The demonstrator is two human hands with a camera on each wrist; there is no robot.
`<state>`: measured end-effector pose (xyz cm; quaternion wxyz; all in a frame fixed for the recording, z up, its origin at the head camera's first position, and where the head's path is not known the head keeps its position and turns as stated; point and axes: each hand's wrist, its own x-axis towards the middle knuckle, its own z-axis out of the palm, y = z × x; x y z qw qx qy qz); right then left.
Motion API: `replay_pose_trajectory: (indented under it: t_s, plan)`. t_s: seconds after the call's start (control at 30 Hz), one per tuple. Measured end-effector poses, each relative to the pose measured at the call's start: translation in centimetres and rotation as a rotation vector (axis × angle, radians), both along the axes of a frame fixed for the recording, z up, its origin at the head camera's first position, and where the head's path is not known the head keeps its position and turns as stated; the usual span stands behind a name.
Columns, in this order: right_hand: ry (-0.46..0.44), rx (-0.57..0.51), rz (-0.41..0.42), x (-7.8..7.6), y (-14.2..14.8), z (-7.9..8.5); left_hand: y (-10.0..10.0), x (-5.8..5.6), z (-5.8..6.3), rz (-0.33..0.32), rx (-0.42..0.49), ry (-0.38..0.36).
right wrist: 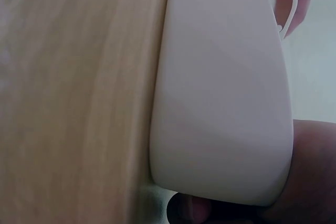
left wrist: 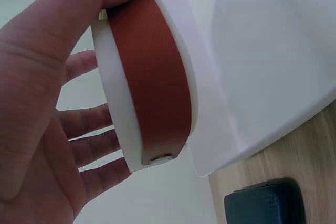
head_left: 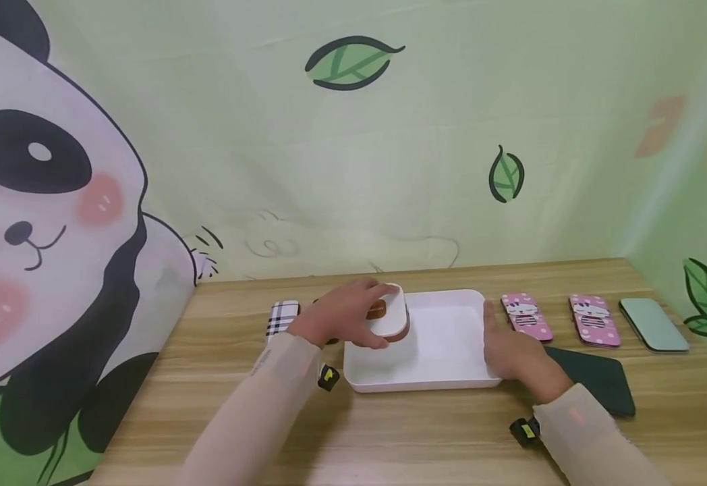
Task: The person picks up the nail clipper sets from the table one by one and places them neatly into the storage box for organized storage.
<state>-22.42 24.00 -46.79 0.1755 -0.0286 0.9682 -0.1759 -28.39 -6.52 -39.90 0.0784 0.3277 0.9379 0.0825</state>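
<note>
Guiding the brown-sided white box (head_left: 395, 312), pinched in the left grip (head_left: 346, 315) over the left end of the white tray (head_left: 447, 331), calls for clearing the rim while the right grip (head_left: 514, 351) holds the opposite end steady.

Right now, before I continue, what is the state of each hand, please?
Left hand: closed, holding the white-and-brown case.
Right hand: closed, holding the white tray at its right end.
</note>
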Motion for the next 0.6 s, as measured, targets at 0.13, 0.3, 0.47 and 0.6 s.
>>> replay_pose_trajectory:
  t_s: [0.13,0.3,0.47,0.6]
  plan:
    - [-0.003,-0.004,0.0,0.1,-0.1,0.1,0.5,-0.3,-0.3,0.032,-0.027,-0.024]
    - [-0.001,0.003,0.005,0.1,-0.2,0.2,0.5,-0.7,-1.1,0.055,-0.067,-0.053]
    - [-0.002,0.008,0.005,0.1,-0.1,0.4,0.3,-1.1,-1.7,0.072,-0.091,-0.066]
    - [0.0,0.006,0.01,0.1,-0.2,0.5,0.3,-1.1,-1.7,0.072,-0.091,-0.082]
